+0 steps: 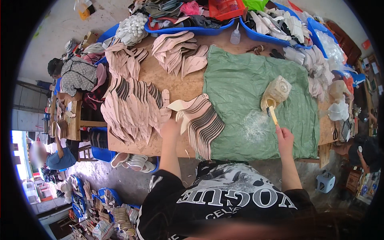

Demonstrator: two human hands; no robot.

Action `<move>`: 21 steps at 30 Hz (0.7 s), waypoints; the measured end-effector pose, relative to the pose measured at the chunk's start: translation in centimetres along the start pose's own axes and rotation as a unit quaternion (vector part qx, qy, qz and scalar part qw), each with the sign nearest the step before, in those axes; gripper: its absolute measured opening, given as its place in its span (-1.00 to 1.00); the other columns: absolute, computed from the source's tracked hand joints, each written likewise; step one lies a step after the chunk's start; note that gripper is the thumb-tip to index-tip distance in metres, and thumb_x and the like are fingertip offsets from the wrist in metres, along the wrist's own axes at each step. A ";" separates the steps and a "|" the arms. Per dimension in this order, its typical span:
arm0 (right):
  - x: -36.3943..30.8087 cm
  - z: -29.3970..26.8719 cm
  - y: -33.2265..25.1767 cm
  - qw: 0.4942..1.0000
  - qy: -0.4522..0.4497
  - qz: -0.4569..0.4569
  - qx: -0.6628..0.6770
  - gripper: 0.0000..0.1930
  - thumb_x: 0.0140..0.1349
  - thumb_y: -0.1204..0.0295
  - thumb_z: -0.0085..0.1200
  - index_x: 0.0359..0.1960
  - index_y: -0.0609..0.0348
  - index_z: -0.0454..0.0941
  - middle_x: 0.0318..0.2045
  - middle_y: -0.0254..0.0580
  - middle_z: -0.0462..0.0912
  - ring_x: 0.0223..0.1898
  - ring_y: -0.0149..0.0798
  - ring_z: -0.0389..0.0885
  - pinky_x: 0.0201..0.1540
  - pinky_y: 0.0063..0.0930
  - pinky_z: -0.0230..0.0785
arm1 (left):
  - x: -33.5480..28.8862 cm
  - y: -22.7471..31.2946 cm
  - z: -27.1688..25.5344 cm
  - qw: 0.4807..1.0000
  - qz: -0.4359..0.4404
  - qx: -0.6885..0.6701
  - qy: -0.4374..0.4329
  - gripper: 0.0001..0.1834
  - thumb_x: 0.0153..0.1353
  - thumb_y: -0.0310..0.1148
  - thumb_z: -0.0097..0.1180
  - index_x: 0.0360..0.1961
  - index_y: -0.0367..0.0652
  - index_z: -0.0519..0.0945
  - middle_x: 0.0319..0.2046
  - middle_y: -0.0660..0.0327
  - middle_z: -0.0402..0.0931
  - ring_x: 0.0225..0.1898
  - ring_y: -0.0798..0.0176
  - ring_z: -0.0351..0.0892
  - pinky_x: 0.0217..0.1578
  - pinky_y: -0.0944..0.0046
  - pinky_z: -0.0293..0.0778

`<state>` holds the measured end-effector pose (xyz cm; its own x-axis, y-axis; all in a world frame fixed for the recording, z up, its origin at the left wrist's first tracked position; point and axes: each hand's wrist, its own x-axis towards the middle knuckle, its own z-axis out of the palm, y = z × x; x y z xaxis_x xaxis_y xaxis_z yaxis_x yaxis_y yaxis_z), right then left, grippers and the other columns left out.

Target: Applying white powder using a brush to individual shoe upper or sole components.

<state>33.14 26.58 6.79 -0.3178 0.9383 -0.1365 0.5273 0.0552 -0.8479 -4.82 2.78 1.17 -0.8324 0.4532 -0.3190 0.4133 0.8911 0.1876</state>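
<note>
My right hand grips the light handle of a brush. The brush's dark head is at the mouth of a cloudy plastic jug, which lies tilted on a green sheet. My left hand is low over the wooden table, between two groups of pinkish insoles; its fingers are too unclear to read. Just right of it, a fanned stack of insoles overlaps the sheet's edge, pale pieces at its top left. To its left spreads a larger overlapping row of insoles.
More insole piles are farther back. Blue bins of material line the far edge, beside a small squeeze bottle. A whitish patch marks the sheet. One person is at the left; a blue stool stands at the lower right.
</note>
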 end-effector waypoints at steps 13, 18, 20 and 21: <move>-2.3 -1.3 1.9 0.999 0.026 0.026 0.006 -0.66 0.23 0.26 0.09 -0.53 0.33 0.49 -0.71 -0.51 0.24 -0.61 -0.57 0.14 -0.58 -0.58 -0.03 | 12.1 1.8 2.9 0.979 0.120 0.161 -0.046 -0.78 0.05 -0.38 0.03 -0.25 -0.16 0.58 -0.23 0.08 0.55 -0.15 -0.01 0.54 -0.16 0.00 0.47; -0.4 -2.3 4.2 0.995 0.037 0.016 -0.090 -0.60 0.19 0.17 0.08 -0.54 0.34 0.49 -0.72 -0.21 0.39 -0.65 -0.30 0.29 -0.55 -0.40 0.13 | 6.3 3.9 -0.2 0.979 0.157 0.025 0.124 -0.74 0.14 -0.40 -0.08 -0.16 -0.21 0.52 -0.20 -0.09 0.47 -0.14 -0.13 0.50 -0.15 0.03 0.45; 1.9 -2.5 5.0 0.985 0.000 0.030 -0.169 -0.56 0.16 0.10 0.05 -0.56 0.32 0.52 -0.65 0.01 0.48 -0.60 -0.05 0.40 -0.51 -0.24 0.21 | 2.8 4.4 -3.1 0.988 0.120 -0.078 0.062 -0.69 0.27 -0.30 -0.14 -0.06 -0.25 0.42 -0.04 -0.23 0.38 -0.05 -0.26 0.42 -0.07 -0.08 0.35; 3.0 -2.5 5.1 0.976 -0.022 0.050 -0.210 -0.54 0.15 0.06 0.02 -0.57 0.30 0.53 -0.59 0.09 0.51 -0.56 0.07 0.45 -0.49 -0.16 0.24 | 1.5 4.8 -3.3 0.977 0.131 -0.123 0.113 -0.66 0.26 -0.28 -0.11 -0.02 -0.27 0.42 -0.04 -0.22 0.38 -0.02 -0.24 0.39 -0.04 -0.05 0.32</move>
<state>36.81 30.52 3.32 -0.2769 0.9311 -0.2374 0.8310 0.1079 -0.5458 -5.33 7.61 4.64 -0.7817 0.6233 -0.0220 0.5450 0.6998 0.4618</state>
